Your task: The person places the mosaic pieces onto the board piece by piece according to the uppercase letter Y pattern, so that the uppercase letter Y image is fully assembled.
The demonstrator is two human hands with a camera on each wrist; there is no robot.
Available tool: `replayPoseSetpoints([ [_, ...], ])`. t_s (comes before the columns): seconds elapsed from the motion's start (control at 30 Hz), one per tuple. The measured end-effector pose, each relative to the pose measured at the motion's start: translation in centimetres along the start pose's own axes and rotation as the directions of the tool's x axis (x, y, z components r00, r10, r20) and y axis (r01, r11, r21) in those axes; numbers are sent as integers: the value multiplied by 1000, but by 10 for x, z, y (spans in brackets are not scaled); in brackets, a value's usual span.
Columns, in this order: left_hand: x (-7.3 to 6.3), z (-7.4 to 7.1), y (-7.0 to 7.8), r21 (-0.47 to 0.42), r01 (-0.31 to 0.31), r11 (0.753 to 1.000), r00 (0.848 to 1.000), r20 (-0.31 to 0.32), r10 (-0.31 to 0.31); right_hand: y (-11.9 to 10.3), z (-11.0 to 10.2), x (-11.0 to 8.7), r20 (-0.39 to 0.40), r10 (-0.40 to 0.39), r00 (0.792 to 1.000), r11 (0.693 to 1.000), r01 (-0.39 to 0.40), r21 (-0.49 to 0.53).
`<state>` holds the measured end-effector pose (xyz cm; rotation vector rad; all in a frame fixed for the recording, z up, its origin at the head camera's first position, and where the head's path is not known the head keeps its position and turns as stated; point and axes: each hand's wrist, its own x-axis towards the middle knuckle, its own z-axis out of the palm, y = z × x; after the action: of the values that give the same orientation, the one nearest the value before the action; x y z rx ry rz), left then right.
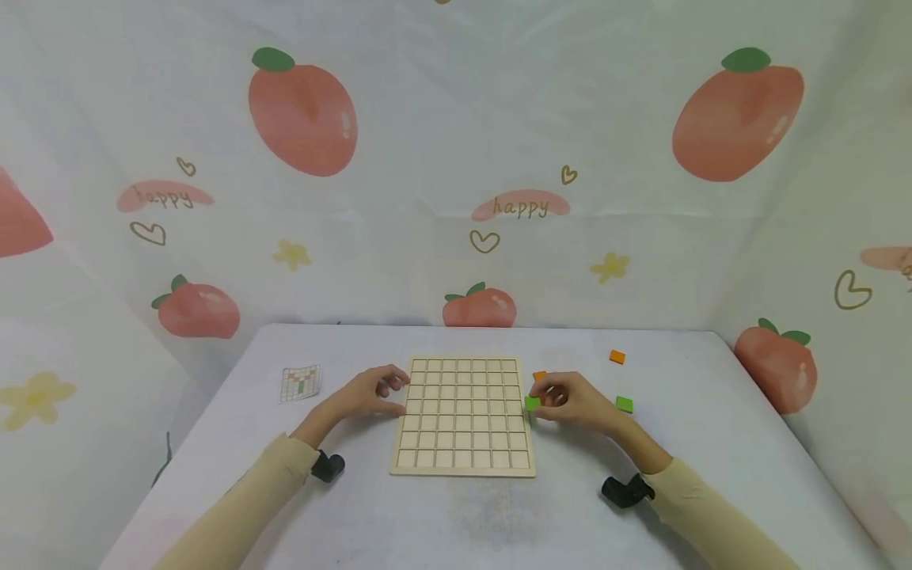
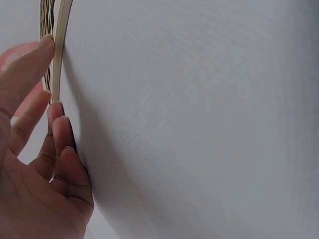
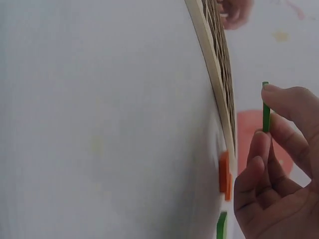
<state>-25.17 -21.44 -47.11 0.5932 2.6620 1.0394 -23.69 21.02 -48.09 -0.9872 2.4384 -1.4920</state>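
A pale wooden grid board [image 1: 463, 423] with rows of bare square compartments lies on the table. At its left edge, my left hand [image 1: 376, 390] rests with thumb and fingers relaxed, fingertips right at the rim [image 2: 59, 55]. Between thumb and fingers, my right hand [image 1: 573, 400] pinches a thin green square tile [image 1: 533, 404], held just off the board's right edge. The right wrist view shows this green tile [image 3: 266, 107] edge-on, above the board's side. An orange tile [image 1: 539, 375] sits beside the board, partly hidden by the right hand.
Farther right on the table [image 1: 712, 443] lie another orange tile [image 1: 617, 357] and a green tile [image 1: 624, 404]. A small card [image 1: 300, 383] printed with a coloured grid pattern lies at the left. Behind the table hangs a white cloth [image 1: 413, 158] with fruit prints.
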Motion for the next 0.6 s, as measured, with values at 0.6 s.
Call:
replayPoseSetpoints([
  [0.6,1,1,-1,6,0,1000,1000,3,0,-33,54,19,8,65,998,995,-65,73],
])
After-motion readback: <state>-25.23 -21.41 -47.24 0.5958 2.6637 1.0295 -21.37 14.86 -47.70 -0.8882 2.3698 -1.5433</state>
